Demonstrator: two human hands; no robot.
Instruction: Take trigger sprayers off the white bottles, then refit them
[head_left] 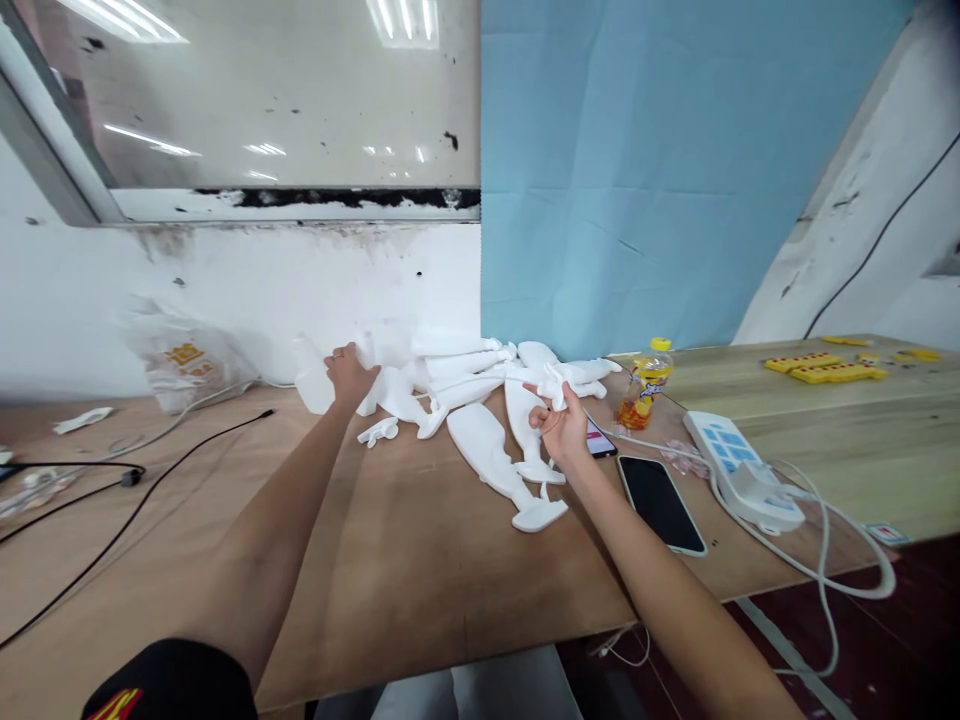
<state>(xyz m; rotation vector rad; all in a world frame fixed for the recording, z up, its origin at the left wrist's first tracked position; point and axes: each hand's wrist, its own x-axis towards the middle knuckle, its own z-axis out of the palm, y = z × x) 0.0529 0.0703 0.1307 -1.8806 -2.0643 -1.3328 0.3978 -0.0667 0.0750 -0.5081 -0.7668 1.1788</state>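
My left hand (pixel 351 377) reaches to the back of the table, its fingers bent over a smooth white piece (pixel 311 378) that is slightly blurred. The hand covers part of that piece. In my right hand (pixel 564 430), a small white shaped piece (pixel 553 384) is held between thumb and fingers. Between the hands lies a loose pile of white leg-shaped pieces (pixel 461 365). One large piece with a foot-like end (pixel 480 445) rests in front of the pile. A small white part (pixel 378 431) lies below my left hand.
A drink bottle with yellow cap (pixel 645 385), a dark-screened phone (pixel 661 503) and a white power strip (pixel 742 470) with looping cable are on the right. Another phone (pixel 600 438) lies partly hidden. Yellow pieces (pixel 836 372) sit farther right. A plastic bag (pixel 184 365) and black cables (pixel 150 505) are left.
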